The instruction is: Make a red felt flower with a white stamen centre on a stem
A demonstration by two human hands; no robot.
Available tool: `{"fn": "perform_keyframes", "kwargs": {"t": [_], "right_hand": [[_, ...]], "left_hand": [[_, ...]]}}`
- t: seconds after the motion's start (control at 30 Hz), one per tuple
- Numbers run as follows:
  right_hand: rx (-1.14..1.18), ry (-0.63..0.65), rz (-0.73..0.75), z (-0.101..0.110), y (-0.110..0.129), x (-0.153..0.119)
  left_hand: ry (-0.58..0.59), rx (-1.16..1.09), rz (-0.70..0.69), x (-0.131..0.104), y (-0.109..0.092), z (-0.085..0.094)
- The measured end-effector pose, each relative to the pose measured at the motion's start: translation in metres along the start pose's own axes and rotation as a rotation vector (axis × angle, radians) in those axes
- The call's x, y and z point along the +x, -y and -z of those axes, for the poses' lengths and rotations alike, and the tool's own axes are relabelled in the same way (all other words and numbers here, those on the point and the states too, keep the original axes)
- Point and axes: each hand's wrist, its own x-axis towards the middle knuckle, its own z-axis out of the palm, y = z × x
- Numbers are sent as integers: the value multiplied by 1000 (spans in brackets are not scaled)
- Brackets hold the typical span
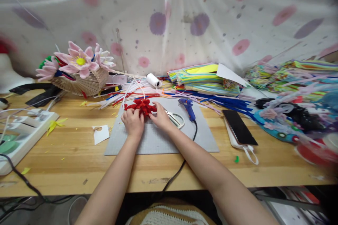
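A red fuzzy flower of what looks like pipe cleaners (142,106) is over the back of a grey cutting mat (158,144). My left hand (132,121) has its fingers curled on the flower's near left side. At the flower's right side, my right hand (161,116) touches it with thumb and fingers. Both hands partly cover the lower petals. Just right of my right hand lie scissors with pale handles (177,119), their blades partly hidden. A blue glue gun (188,108) rests farther right on the mat.
Bundles of coloured pipe cleaners (198,79) and a white thread spool (153,80) lie along the back. A fan-shaped flower arrangement (81,63) stands back left, a power strip (29,140) at left. A phone (239,126) lies right; the glue gun's black cord (182,167) crosses the table's front edge.
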Motion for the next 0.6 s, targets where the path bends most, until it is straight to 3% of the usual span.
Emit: {"fn": "perform_keyframes", "kwargs": {"t": [0.13, 0.27, 0.33, 0.47, 0.6], "right_hand": [[-2, 14, -18, 6, 2, -1], [15, -27, 38, 15, 3, -5], [122, -55, 33, 21, 6, -7], [419, -78, -125, 34, 17, -9], [690, 48, -216, 45, 30, -9]], "left_hand": [[-44, -110, -37, 2, 2, 2], [-112, -249, -126, -4, 10, 19], [-143, -304, -200, -5, 15, 30], [-170, -347, -322, -2, 15, 40], [-145, -414, -357, 1, -1, 33]]}}
